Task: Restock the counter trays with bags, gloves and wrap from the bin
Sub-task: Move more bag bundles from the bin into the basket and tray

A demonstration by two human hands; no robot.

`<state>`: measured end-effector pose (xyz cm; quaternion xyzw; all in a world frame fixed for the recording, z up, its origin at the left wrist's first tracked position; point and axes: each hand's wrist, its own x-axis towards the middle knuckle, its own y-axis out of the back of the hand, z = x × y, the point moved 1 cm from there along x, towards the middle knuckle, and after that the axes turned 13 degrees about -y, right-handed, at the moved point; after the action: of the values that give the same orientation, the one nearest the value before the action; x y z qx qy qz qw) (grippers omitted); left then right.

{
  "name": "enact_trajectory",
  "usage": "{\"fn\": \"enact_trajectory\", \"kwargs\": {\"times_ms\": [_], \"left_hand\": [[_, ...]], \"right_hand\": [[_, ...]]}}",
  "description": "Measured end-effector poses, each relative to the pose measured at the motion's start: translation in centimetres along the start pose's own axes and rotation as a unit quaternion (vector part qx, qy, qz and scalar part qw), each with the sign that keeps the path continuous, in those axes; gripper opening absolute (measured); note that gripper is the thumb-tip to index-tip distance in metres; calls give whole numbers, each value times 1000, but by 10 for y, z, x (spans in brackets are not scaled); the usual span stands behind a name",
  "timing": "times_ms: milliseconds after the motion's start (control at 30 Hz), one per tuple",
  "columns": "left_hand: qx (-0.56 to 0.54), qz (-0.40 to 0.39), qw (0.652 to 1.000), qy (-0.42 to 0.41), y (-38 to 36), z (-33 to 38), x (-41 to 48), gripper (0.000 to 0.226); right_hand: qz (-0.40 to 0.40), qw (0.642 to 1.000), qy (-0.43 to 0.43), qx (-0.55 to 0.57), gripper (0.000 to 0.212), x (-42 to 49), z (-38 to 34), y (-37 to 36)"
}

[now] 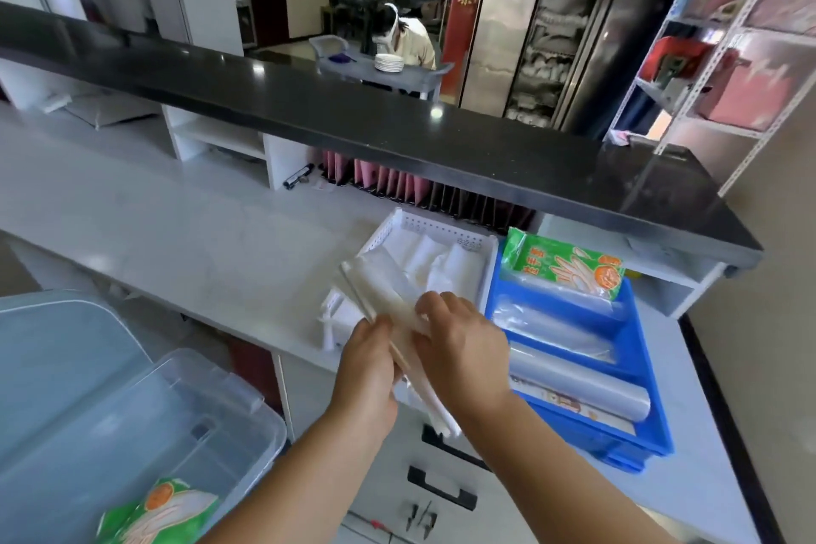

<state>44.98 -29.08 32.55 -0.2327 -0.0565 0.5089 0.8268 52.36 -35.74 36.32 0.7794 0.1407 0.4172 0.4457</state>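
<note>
Both my hands, left hand (368, 356) and right hand (459, 340), have a closed grip on a slippery bag bundle (379, 300) above the white tray (441, 230); loosening could spill it onto the desk (198, 252).

- A black upper counter (353, 115) ran from nine o'clock to three o'clock.
- Pink folders (388, 181) stood upright beneath it.
- A stack of white plates (389, 63) sat at twelve o'clock.
- A white metal shelf rack (724, 35) stood at two o'clock.
</note>
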Motion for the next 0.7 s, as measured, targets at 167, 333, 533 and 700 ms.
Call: {"fn": "enact_trajectory", "kwargs": {"times_ms": [167, 333, 533, 700], "left_hand": [[-46, -21, 999, 8, -60, -25, -5, 32], [-16, -41, 999, 0, -109, -44, -7, 36], [30, -16, 999, -1, -147, -62, 6, 16], [1, -41, 999, 17, -173, -73, 26, 17]], "right_hand": [[-82, 991, -35, 102, 25, 9, 72, 7], [-121, 980, -11, 156, 37, 14, 130, 12], [-149, 964, -54, 214, 34, 30, 190, 7], [-269, 890, -232, 286, 35, 58, 234, -6]]}}
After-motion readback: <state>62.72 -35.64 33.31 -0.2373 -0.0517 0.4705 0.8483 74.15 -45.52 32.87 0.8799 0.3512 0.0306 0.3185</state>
